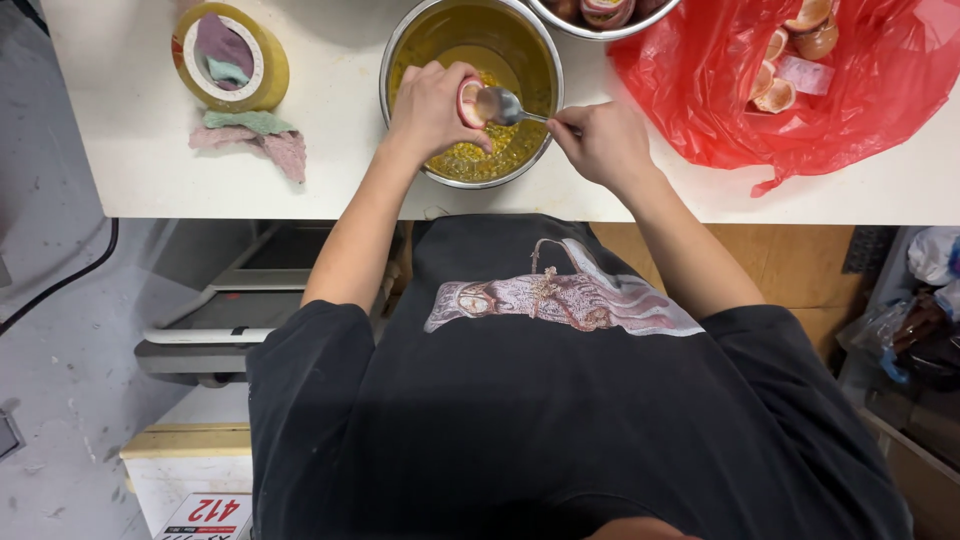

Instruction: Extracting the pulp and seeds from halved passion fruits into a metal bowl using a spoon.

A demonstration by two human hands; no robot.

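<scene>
Spoon (505,104) in halved fruit (468,101) over bowl (398,50)

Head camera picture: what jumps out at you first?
The steel bowl of yellow pulp at the table's middle, where the left hand holds a halved fruit and the right hand a spoon. Right of it lies a bright red plastic bag of empty shells.
</scene>
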